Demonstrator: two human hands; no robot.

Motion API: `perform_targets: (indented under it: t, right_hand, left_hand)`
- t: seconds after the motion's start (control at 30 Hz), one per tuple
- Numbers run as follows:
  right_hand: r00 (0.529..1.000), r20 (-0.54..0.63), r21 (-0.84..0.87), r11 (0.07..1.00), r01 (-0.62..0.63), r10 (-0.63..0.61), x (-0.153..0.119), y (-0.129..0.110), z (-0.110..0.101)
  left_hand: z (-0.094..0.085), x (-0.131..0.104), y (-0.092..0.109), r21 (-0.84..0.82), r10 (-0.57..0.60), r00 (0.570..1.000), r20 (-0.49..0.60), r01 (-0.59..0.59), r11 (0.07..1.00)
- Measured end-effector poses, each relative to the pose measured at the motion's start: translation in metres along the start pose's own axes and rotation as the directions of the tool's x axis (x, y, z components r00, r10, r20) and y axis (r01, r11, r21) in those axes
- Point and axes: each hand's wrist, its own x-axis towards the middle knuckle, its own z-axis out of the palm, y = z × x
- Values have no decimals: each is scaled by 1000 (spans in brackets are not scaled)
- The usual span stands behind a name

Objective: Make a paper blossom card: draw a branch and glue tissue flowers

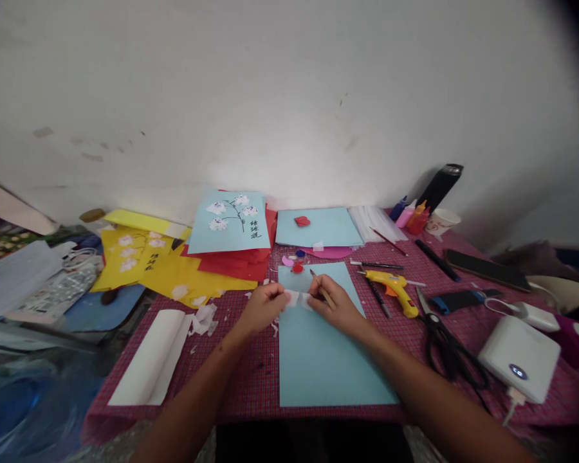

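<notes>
My left hand (265, 305) is closed in a pinch on a small piece of thin white paper (293, 298). My right hand (336, 307) grips a slim wooden stick (327, 297) with a dark tip; whether it is a brush or a pencil I cannot tell. Its fingertips also pinch a small white paper piece (306, 300), a short gap from the other one. Both hands are above the upper part of a light blue sheet (330, 373). Just beyond lie a red paint dab or lid (297, 268) and a pink crescent (287, 261).
White paper (147, 357) and torn scraps (203, 319) lie left. Behind is a blue sheet with white paper flowers (229, 222). Right are a yellow glue gun (390, 286), black scissors (446, 344), a white power bank (518, 357), paint bottles (410, 217) and a paper cup (442, 220).
</notes>
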Motion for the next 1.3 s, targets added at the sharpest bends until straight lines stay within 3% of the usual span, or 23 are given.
perform_targets:
  t: [0.1,0.27,0.43,0.57,0.67,0.77,0.83,0.9,0.97,1.03,1.3]
  right_hand:
    - [999,-30,-70,997,19,-22,0,-1,-3]
    - [998,-53,-114,993,28,-34,0,-5,-6]
    - [997,-55,-118,992,39,-46,0,-8,-7]
    - [997,-59,-129,991,44,-52,0,-10,-7]
    - [996,-62,-129,990,54,-62,0,-10,-8]
    - [995,-68,-106,992,68,-75,-1,-9,-8]
    - [995,-62,-68,995,72,-76,-2,-8,-7]
    - [996,-44,-24,997,78,-79,-3,-8,-5]
    - [996,-23,5,996,85,-85,-5,-8,-2]
    - [996,0,14,996,89,-89,-5,-9,0]
    - [995,-48,-71,994,86,-89,-4,-11,4]
  left_hand:
    - [-8,-3,5,410,168,977,134,-209,888]
    - [-10,-7,8,643,185,926,328,-363,674]
    - [-10,-6,0,771,189,936,298,-353,530]
    - [-11,-4,-5,773,223,947,234,-320,547]
    - [-10,-3,-4,729,256,950,178,-302,614]
    - [-7,-4,-2,603,254,964,79,-249,758]
    - [-3,-5,-2,413,172,985,30,-169,895]
    - [3,-5,-4,135,75,995,61,-82,987]
    - [10,-5,-6,-134,28,991,131,-11,991]
    - [17,-4,-8,-290,5,986,165,44,956]
    - [26,0,-8,-341,-122,992,-5,113,933]
